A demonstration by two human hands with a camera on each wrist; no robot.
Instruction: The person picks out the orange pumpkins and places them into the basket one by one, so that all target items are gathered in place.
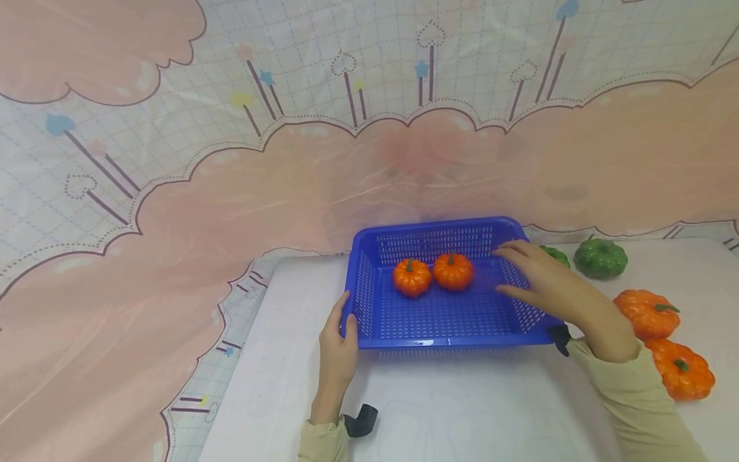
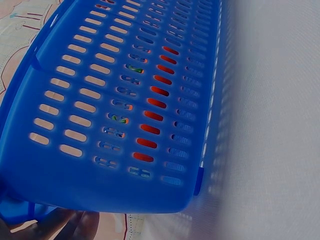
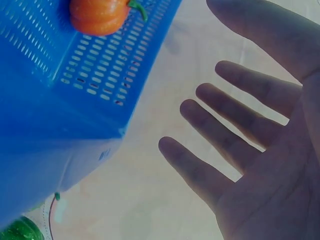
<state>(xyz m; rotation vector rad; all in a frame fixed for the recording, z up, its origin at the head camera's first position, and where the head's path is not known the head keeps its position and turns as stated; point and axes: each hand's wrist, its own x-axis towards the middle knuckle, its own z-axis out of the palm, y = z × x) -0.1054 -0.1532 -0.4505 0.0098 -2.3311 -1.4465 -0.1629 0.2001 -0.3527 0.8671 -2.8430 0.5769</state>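
A blue plastic basket [image 1: 447, 343] with slotted walls stands on the white table. Two small orange pumpkins [image 1: 412, 278] with green stems sit side by side in it, towards the back. My left hand [image 1: 337, 346] holds the basket's left side near the front corner, thumb and fingers at the rim. In the left wrist view, fingers [image 2: 82, 225] show beside the corner. Over the basket's right end hovers my right hand [image 1: 539, 279], fingers spread and nothing in it. The right wrist view shows its bare palm and the basket wall [image 3: 107, 75] apart from it.
Right of the basket lie two more orange pumpkins, one [image 1: 646, 313] behind the other [image 1: 681, 369]. A green pumpkin [image 1: 600, 258] sits at the back right, with another green one [image 1: 555, 255] partly hidden by my right hand. A patterned pink cloth [image 1: 260, 186] hangs behind the table.
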